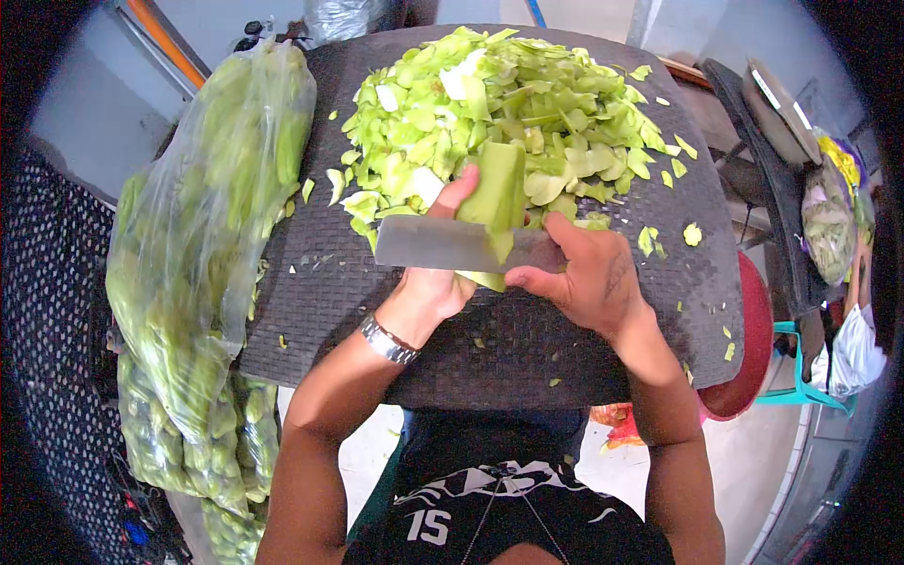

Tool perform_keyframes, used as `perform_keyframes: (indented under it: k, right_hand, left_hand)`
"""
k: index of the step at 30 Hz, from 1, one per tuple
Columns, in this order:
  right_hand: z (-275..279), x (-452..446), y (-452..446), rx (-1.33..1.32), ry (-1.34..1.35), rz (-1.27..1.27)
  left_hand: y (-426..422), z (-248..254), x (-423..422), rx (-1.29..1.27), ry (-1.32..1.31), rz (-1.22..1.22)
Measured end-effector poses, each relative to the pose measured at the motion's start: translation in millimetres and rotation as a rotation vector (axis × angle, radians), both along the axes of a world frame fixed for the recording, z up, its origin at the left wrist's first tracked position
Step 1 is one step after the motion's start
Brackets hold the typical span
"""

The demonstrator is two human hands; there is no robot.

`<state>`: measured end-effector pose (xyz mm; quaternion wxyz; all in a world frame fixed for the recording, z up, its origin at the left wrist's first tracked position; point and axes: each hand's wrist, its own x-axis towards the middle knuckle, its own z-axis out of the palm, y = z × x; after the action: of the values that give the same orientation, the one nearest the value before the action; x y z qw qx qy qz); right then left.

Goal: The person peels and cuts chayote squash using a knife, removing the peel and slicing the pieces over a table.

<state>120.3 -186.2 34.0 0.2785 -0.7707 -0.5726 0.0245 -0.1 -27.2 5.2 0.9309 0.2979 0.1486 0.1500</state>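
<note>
Above the near part of the table (452, 363), the left hand (435, 290) grasps the green vegetable (496, 184), thumb along its side, presumably to brace it against the knife (424, 243). The right hand (598, 273) grips the knife at its right end, blade crosswise over the vegetable; this grip likely gives close control of the edge. The heap of cut pieces (565, 99) lies just beyond, probably so that trimmings land within reach. The tabletop is dark and woven-textured, with scattered scraps. Filled plastic bags (202, 207) lean at its left; a red tub (750, 344) and teal stool (800, 394) stand at right.
</note>
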Motion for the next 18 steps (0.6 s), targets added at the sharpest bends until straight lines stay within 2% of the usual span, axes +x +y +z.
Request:
perform_keyframes:
  k: [2, 5, 9, 11, 14, 17, 18]
  right_hand:
    - [-1.8, 1.4, 0.1, 0.004, -0.023, 0.006]
    - [-5.6, 9.7, -0.6, 0.051, -0.011, -0.088]
    - [0.9, 58.0, -5.9, -0.096, 0.174, -0.379]
    - [-5.5, 73.8, -5.2, -0.11, 0.245, -0.478]
    - [3.3, 68.9, -4.9, -0.11, 0.398, -0.554]
    - [-10.1, 53.8, -2.7, 0.035, 0.424, -0.346]
    - [-23.5, 49.6, -2.0, 0.101, 0.308, -0.207]
  left_hand:
    - [-3.0, 3.6, 2.3, -0.018, 0.032, 0.035]
    - [3.8, -10.1, -3.5, 0.032, 0.049, -0.067]
    - [-8.4, 16.8, -7.4, 0.035, 0.042, -0.148]
    - [-8.8, 20.9, -8.5, 0.06, 0.04, -0.152]
    - [1.2, 14.1, -6.4, -0.031, -0.024, -0.179]
    - [2.7, 15.4, -2.1, -0.023, 0.044, -0.05]
    - [3.4, 12.3, 0.4, -0.051, 0.064, 0.022]
